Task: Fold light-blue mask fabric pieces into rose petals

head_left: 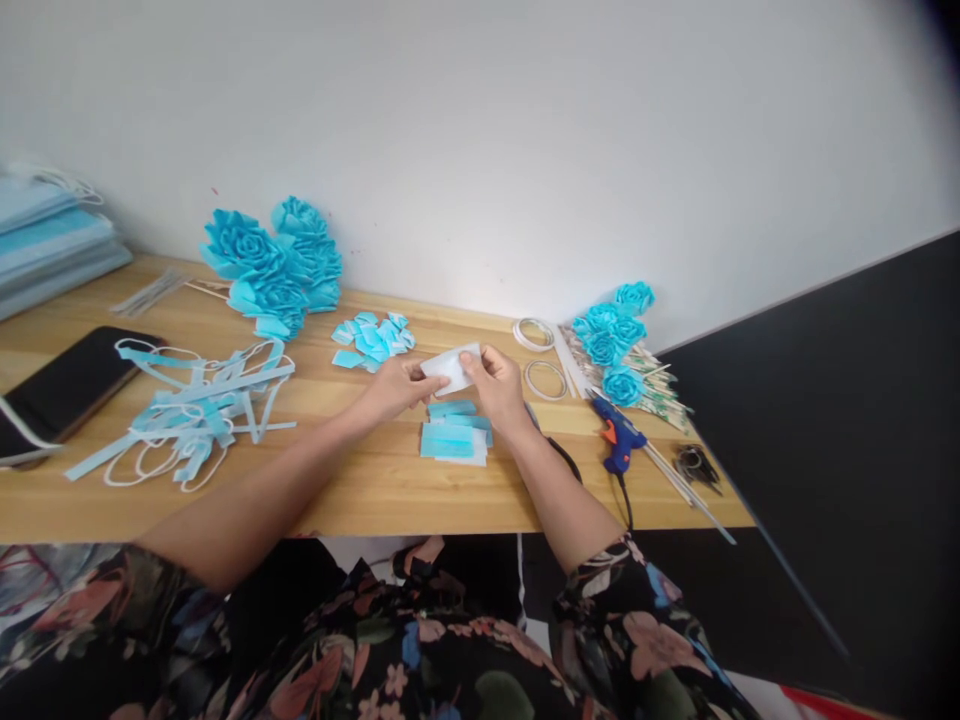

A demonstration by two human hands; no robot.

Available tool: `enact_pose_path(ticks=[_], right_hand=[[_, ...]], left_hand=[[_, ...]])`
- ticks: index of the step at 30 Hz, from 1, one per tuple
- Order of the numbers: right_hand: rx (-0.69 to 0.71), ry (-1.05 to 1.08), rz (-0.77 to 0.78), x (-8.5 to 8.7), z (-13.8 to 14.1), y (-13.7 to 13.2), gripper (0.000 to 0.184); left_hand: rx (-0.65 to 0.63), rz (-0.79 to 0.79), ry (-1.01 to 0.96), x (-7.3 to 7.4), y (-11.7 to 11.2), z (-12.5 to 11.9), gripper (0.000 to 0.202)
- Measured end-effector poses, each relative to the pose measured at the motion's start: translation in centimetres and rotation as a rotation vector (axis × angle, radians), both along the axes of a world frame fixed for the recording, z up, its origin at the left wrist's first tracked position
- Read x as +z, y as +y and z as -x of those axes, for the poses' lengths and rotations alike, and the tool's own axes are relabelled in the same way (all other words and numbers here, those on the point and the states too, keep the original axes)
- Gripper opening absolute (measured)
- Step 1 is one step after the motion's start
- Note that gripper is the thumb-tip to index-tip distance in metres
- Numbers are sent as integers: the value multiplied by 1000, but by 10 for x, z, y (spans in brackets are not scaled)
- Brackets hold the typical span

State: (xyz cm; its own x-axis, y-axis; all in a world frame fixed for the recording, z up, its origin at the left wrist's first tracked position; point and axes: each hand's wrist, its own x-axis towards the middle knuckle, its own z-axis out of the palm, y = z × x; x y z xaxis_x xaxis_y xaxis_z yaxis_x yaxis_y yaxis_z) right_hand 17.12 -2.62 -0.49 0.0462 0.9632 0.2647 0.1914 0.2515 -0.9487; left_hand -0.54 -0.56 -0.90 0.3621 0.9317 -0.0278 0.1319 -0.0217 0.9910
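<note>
A small pale rectangle of face-mask fabric [451,369] is stretched between my two hands, just above the table. My left hand [397,386] pinches its left end between thumb and fingers. At the other end, my right hand [495,383] grips the upper right corner. Below the hands lies a small stack of cut blue and white mask pieces [450,440]. Beyond my left hand is a heap of little blue cut pieces [375,338]. Partly hidden by my right forearm is a dark curved object [564,458] that I cannot make out.
Blue fabric flowers [277,255] stand at the back left, smaller ones [611,325] at the right. Mask strips with ear loops [195,410] lie beside a phone [82,375]. A blue glue gun [619,435], tape rolls [533,335] and sticks [679,475] are on the right.
</note>
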Motion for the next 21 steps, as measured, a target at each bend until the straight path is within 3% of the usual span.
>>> enact_pose_path(ticks=[4, 10, 16, 21], right_hand=[[-93, 21, -47, 1, -1, -1, 37], [-187, 5, -62, 1, -1, -1, 40], [-229, 10, -92, 3, -2, -1, 39], [-198, 55, -94, 3, -2, -1, 36]], left_hand=[[4, -4, -43, -2, 1, 1, 32], [-84, -42, -41, 10, -3, 5, 32], [-45, 25, -101, 16, -5, 6, 19], [-39, 50, -177, 13, -5, 6, 33]])
